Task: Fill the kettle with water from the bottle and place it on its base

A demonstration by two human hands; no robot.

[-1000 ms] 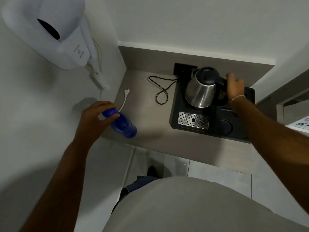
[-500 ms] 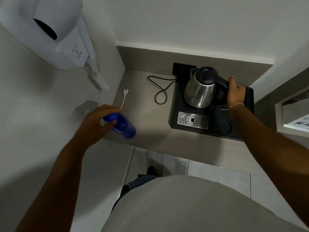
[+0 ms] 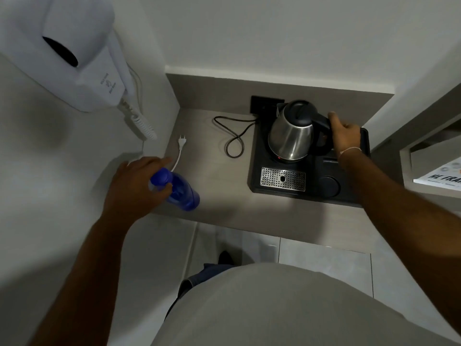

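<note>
Grey desk [image 3: 224, 196] fills the corner under a wall-mounted hair dryer [image 3: 82, 53]. Your left hand [image 3: 136, 188] wraps the blue bottle [image 3: 182, 193] near its cap, tilted at the desk's front edge, probably ready to carry over. A loose white plug [image 3: 182, 141] and black cord [image 3: 234, 143] lie between. On the black tray [image 3: 349, 196], the steel kettle [image 3: 290, 138] sits lid shut; your right hand [image 3: 345, 138] closes on its handle, likely to steady or lift it.
</note>
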